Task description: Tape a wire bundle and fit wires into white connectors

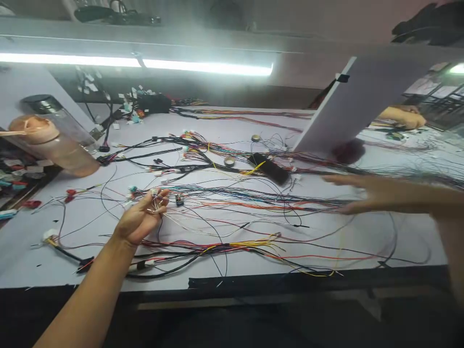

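The left hand (142, 220) is turned palm up over the left half of the desk (25, 263), its fingers curled in and closed on a small bunch of white wires (177, 222), whose ends stick out among the fingertips and whose lengths trail off to the right. A small white connector (154, 192) shows at the tips of these fingers. The right hand (380, 193), blurred, is open, with thumb and fingers spread apart, above the right end of a long run of blue and orange wires (253, 200); I cannot tell whether it touches any of them. Just right of the left hand sits a small dark component (179, 199). Nearer the front edge lies a harness with yellow wires (250, 244) fanning out from its middle. Behind the long run, a black rectangular object (270, 169) lies at a slant across other wires, with one tape roll (229, 162) to its left and a smaller roll (255, 138) behind it. At the far left, a peach-tinted bottle (67, 152) leans in front of a clear bottle (68, 123) with a dark lid. Beyond a white divider (348, 113) on the right, another person's hand (404, 117) is visible.
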Action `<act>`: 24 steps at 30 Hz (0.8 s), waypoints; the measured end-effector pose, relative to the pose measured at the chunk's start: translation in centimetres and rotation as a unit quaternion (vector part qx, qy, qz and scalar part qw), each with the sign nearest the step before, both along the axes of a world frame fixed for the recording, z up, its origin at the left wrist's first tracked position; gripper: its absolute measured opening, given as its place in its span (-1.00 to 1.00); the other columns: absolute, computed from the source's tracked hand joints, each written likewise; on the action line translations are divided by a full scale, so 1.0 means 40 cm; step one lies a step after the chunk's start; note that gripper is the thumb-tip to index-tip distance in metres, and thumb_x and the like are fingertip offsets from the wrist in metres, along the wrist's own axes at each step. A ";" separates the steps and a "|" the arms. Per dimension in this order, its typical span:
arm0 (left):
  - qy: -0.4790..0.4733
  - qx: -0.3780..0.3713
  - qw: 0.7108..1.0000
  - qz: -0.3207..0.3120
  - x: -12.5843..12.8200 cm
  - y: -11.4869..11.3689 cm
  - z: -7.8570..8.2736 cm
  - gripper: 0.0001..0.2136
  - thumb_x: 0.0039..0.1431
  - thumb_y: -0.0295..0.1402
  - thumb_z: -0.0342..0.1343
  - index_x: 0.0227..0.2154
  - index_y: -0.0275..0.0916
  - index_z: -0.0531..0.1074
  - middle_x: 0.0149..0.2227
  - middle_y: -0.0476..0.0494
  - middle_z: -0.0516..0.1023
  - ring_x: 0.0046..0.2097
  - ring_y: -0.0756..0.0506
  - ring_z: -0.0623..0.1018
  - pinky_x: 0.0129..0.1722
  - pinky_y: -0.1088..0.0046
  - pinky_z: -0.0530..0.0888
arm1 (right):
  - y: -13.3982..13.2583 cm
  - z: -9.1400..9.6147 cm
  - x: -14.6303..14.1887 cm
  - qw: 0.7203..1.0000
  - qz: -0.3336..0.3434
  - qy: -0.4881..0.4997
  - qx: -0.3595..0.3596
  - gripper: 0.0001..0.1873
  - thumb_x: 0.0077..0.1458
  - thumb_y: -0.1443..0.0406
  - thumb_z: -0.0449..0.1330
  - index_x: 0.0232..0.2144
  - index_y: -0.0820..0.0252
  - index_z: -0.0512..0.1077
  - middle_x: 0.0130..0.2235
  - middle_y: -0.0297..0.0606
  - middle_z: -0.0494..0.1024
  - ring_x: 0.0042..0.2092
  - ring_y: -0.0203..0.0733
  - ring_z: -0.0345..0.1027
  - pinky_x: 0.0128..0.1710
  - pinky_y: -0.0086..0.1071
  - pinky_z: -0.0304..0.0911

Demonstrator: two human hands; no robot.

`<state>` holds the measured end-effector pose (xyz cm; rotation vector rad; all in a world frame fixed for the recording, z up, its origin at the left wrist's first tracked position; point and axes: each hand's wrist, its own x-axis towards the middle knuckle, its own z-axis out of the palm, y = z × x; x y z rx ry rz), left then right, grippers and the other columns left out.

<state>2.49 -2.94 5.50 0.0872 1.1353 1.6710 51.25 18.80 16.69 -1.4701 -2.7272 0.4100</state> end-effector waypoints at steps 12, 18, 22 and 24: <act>-0.007 0.054 0.998 -0.009 -0.011 0.044 0.025 -0.75 0.37 -0.47 -0.13 -0.25 -0.38 0.48 -0.14 -0.33 0.53 -0.30 -0.02 0.53 -0.51 0.59 0.38 | -0.198 -0.274 -0.682 0.880 0.247 0.151 -0.376 -0.79 0.21 0.26 0.17 -0.23 0.28 0.54 -0.34 -0.31 0.59 -0.35 -0.33 0.39 -0.30 -0.47 0.25; 0.023 0.045 0.998 -0.041 -0.030 0.074 0.027 -0.77 0.36 -0.43 -0.08 -0.23 -0.36 0.50 -0.14 -0.30 0.57 -0.24 -0.09 0.58 -0.40 0.50 0.46 | -0.259 -0.291 -0.763 0.866 0.285 0.208 -0.355 -0.80 0.19 0.18 0.22 -0.30 0.23 0.47 -0.46 -0.43 0.47 -0.42 -0.38 0.28 -0.37 -0.51 0.14; 0.055 0.031 0.996 -0.068 -0.066 0.083 0.028 -0.81 0.33 -0.40 -0.02 -0.24 -0.33 0.50 -0.04 -0.34 0.57 -0.10 -0.20 0.60 -0.14 0.28 0.52 | -0.243 -0.302 -0.769 0.913 0.244 0.206 -0.255 -0.77 0.27 0.36 0.07 -0.42 0.23 0.45 -0.41 -0.35 0.48 -0.34 -0.35 0.30 -0.30 -0.49 0.11; 0.070 0.028 0.992 -0.096 -0.087 0.083 0.024 -0.83 0.32 -0.36 0.02 -0.22 -0.31 0.48 0.02 -0.38 0.55 -0.02 -0.25 0.58 -0.03 0.19 0.49 | -0.222 -0.304 -0.757 0.924 0.231 0.210 -0.220 -0.75 0.27 0.35 0.08 -0.46 0.22 0.43 -0.35 -0.31 0.49 -0.29 -0.32 0.29 -0.25 -0.47 0.08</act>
